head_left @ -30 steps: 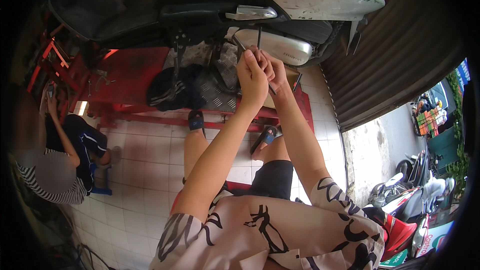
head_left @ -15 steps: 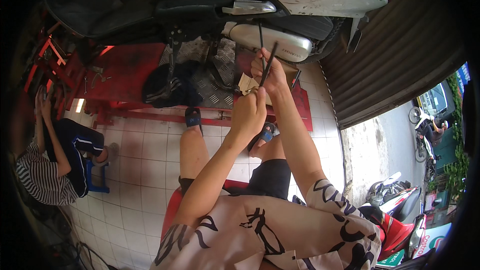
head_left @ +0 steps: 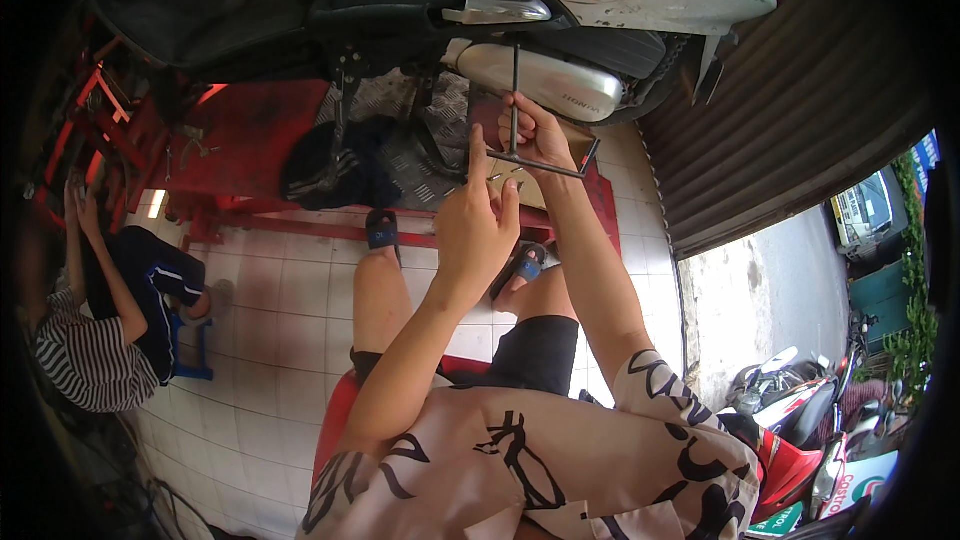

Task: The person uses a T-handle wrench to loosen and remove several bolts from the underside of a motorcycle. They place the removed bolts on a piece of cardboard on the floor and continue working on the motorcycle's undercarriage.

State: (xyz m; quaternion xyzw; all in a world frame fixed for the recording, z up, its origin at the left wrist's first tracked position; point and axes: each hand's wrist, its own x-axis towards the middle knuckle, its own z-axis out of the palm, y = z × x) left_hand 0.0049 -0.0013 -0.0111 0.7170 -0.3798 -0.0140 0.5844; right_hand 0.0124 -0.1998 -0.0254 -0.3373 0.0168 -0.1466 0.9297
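My right hand (head_left: 540, 136) is closed round the shaft of a dark T-handle wrench (head_left: 515, 72). Its shaft points up toward the underside of a scooter (head_left: 420, 15), beside the silver engine-side cover (head_left: 545, 80); I cannot tell whether the tip touches anything. Below the right hand the crossbar lies nearly level. My left hand (head_left: 478, 235) is by the crossbar's left end, with index finger stretched up against it and thumb apart; the other fingers are partly curled. Behind the hands, a shallow box (head_left: 530, 192) with small parts sits on the red lift bench (head_left: 240, 130).
Dark cloth (head_left: 335, 175) and metal tools (head_left: 190, 148) lie on the bench. At left, a person in a striped shirt (head_left: 95, 360) sits on a blue stool (head_left: 195, 350). A ribbed shutter (head_left: 770, 120) stands at right, with parked motorbikes (head_left: 800, 395) beyond.
The wrench's crossbar has swung from pointing up and away to nearly level. My left hand has loosened from its closed grip, and its index finger is now stretched out.
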